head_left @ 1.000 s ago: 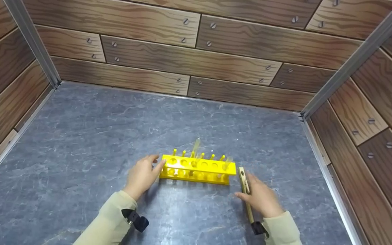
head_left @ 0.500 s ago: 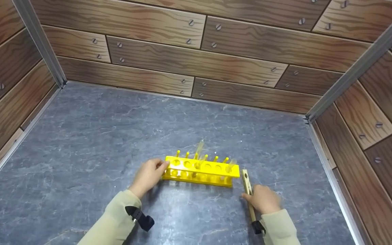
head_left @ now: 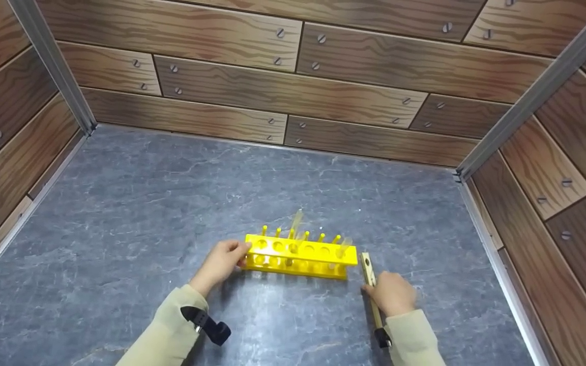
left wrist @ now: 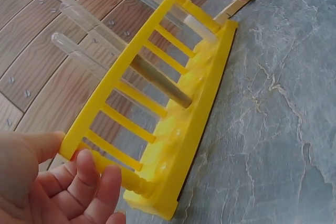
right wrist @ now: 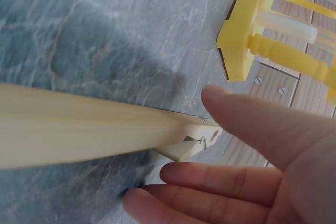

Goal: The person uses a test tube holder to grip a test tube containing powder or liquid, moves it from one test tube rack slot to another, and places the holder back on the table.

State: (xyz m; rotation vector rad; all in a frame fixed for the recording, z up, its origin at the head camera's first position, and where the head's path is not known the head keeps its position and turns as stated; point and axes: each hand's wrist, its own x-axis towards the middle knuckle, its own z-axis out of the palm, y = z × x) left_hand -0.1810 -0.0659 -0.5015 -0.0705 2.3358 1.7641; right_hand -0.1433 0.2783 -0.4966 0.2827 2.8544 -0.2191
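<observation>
A yellow test tube rack [head_left: 300, 250] [left wrist: 126, 69] stands upright, holding several clear tubes; one tube [left wrist: 157, 80] looks brownish low down. At the rack's left end my left hand [head_left: 220, 263] [left wrist: 63, 184] grips it, thumb at the top plate and fingers curled by the end post. A long wooden clamp [head_left: 369, 272] [right wrist: 94, 127] lies just right of the rack, not touching it. My right hand [head_left: 393, 294] [right wrist: 252, 166] is at the clamp, thumb on one side and loosely bent fingers on the other, with a gap visible in the right wrist view.
A grey marbled surface [head_left: 186, 173] lies under everything. Wood-patterned panels [head_left: 222, 76] rise at the back and at both sides, with metal strips [head_left: 532, 96] along their corners.
My left hand has closed on the rack's end. My right hand has drawn back slightly along the clamp, its fingers more bent. The rack has hardly moved.
</observation>
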